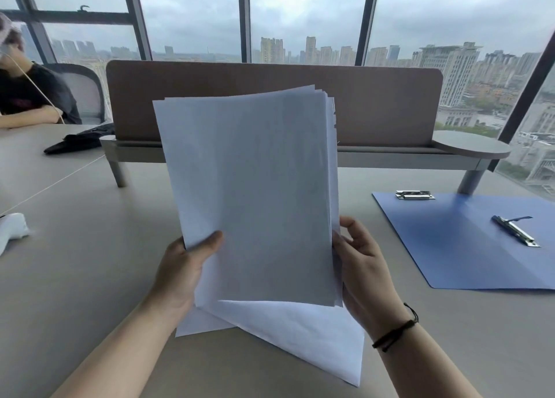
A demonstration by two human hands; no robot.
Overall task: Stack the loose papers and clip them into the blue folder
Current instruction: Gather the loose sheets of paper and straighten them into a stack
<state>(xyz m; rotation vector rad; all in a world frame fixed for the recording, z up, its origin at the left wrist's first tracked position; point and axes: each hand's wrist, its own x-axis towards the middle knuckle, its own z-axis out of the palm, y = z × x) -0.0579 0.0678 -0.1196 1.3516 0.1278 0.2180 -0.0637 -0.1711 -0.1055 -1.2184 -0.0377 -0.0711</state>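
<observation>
Now | both hands (183, 273) (365, 270) grip paper stack (252, 193) | upright, long axis vertical | blue folder (468, 247) open flat

Grey desk (90, 247), brown divider (375, 103), tall windows (306, 22) showing overcast city.

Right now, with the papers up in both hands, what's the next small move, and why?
Probably tap the stack on the table to square it: its top right edges are fanned. The left hand and right hand hold its sides, while two sheets lie loose underneath.
</observation>
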